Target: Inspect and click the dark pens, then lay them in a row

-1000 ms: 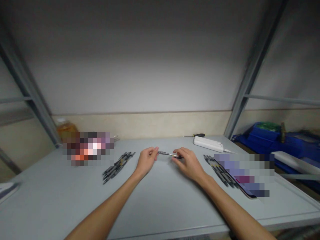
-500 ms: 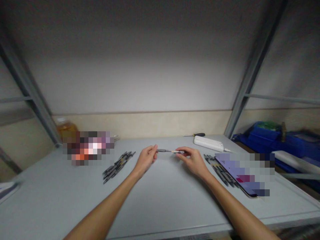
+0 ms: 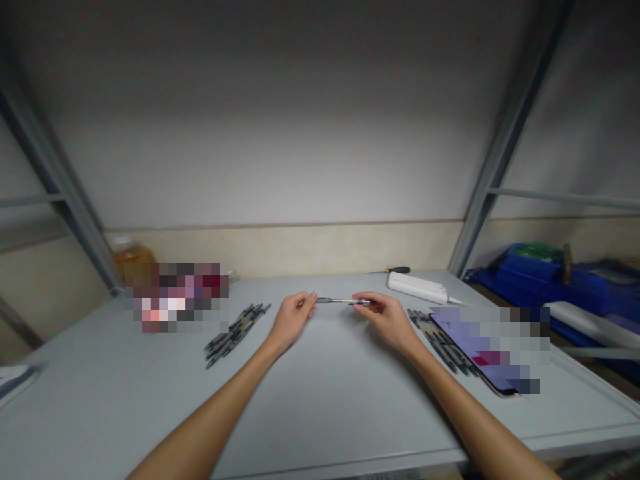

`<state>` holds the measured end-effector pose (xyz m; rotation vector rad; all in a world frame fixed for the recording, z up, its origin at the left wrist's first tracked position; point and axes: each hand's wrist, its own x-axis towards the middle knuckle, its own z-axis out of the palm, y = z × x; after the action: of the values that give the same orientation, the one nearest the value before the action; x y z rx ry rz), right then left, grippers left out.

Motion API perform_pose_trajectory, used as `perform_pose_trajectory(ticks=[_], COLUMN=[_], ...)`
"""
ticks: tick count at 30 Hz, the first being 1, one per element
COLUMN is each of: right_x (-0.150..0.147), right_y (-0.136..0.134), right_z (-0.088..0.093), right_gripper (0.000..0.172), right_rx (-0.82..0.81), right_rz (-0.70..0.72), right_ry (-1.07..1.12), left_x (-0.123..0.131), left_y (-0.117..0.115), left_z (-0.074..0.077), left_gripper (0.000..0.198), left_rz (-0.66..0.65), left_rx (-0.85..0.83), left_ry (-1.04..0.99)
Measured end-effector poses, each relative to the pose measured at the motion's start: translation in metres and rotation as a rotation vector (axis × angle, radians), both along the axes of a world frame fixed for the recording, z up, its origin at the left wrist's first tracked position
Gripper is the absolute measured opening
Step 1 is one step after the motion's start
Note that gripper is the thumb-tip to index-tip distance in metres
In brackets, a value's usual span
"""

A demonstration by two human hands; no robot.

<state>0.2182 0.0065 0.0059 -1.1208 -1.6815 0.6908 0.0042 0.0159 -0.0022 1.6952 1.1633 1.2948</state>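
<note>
In the head view a slim pen (image 3: 337, 301) stretches level between my hands over the middle of the table. My left hand (image 3: 294, 319) pinches its dark grey left end between thumb and fingers. At the other end my right hand (image 3: 384, 319) is closed on a shiny, dark-tipped part of the same pen. A thin, pale and yellowish stretch shows near the right fingertips; whether the pen is in one piece cannot be made out. A pile of grey pens (image 3: 235, 337) lies left of my left hand. More grey pens (image 3: 443, 347) lie beside my right forearm.
A blurred-out tablet or phone-like slab (image 3: 470, 350) lies right of the pens. Behind it are a white power strip (image 3: 417, 287) and a screwdriver (image 3: 397, 270). At the back left stand a bottle of amber liquid (image 3: 133, 253) and a pixelated object (image 3: 175, 297). Metal posts (image 3: 475, 213) frame the table.
Both hands stay nearly in place. The pen has shifted very slightly to the right, and a little more of its grey end shows beside my left fingertips.
</note>
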Motion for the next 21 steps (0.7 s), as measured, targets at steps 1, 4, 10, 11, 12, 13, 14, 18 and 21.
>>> perform_pose_trajectory(ticks=[1, 4, 10, 11, 12, 13, 14, 18, 21], right_x=[0.0, 0.0007, 0.0045, 0.0048, 0.0051, 0.0052, 0.0053, 0.0054, 0.0058], right_y=[-0.0001, 0.0006, 0.0048, 0.0049, 0.0047, 0.0045, 0.0041, 0.003, 0.003], right_z=[0.0004, 0.0001, -0.0037, -0.0032, -0.0025, -0.0016, -0.0006, 0.0018, 0.0022], right_gripper=[0.033, 0.033, 0.033, 0.034, 0.034, 0.034, 0.034, 0.033, 0.033], right_rx=[-0.005, -0.019, -0.037, -0.038, -0.039, -0.039, -0.039, -0.046, -0.051], right_rz=[0.008, 0.03, 0.056, 0.045, 0.035, 0.023, 0.013, 0.001, -0.004], right_ry=[0.018, 0.076, 0.142, 0.14, 0.139, 0.138, 0.141, 0.165, 0.18], left_x=[-0.0004, -0.0014, -0.0018, -0.002, -0.0021, -0.0024, -0.0026, -0.0033, -0.0039], left_y=[0.0005, 0.0032, 0.0073, 0.0075, 0.0076, 0.0078, 0.008, 0.0095, 0.0104], left_z=[-0.0005, -0.0029, -0.0045, -0.0043, -0.0042, -0.0041, -0.0042, -0.0053, -0.0055], left_gripper=[0.045, 0.048, 0.046, 0.046, 0.046, 0.046, 0.045, 0.045, 0.045], left_rz=[0.016, 0.045, 0.012, 0.01, 0.01, 0.008, 0.009, 0.021, 0.035], left_rx=[-0.016, -0.063, -0.162, -0.166, -0.167, -0.167, -0.168, -0.174, -0.173], left_ry=[0.007, -0.009, -0.18, -0.202, -0.219, -0.232, -0.241, -0.264, -0.276])
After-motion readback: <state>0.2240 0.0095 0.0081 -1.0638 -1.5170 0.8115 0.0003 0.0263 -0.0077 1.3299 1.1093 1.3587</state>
